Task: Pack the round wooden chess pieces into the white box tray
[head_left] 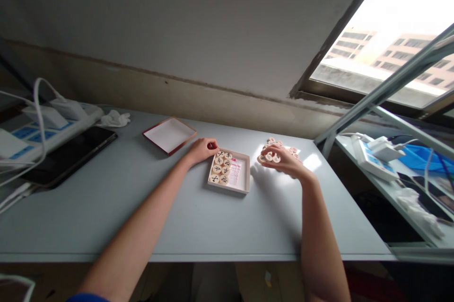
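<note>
My left hand [203, 151] is closed at the upper left corner of a shallow white box [247, 174], fingertips pinching its rim. Round wooden Chinese chess pieces [217, 168] with dark characters stand in two columns in the box's left half. On the bare right half of its floor, pink and white printing shows. To the right, my right hand [283, 160] curls over a loose cluster of chess pieces [271, 141], thumb and fingers around a chess piece [261, 158] at their tips. The hand covers part of the cluster.
A box lid [170, 135] with dark red sides lies inside up, left of the box. Farther left are a black phone [71, 155], a power strip [90, 115] with chargers, and crumpled tissue [115, 119]. A metal frame [354, 108] rises at the right by the window.
</note>
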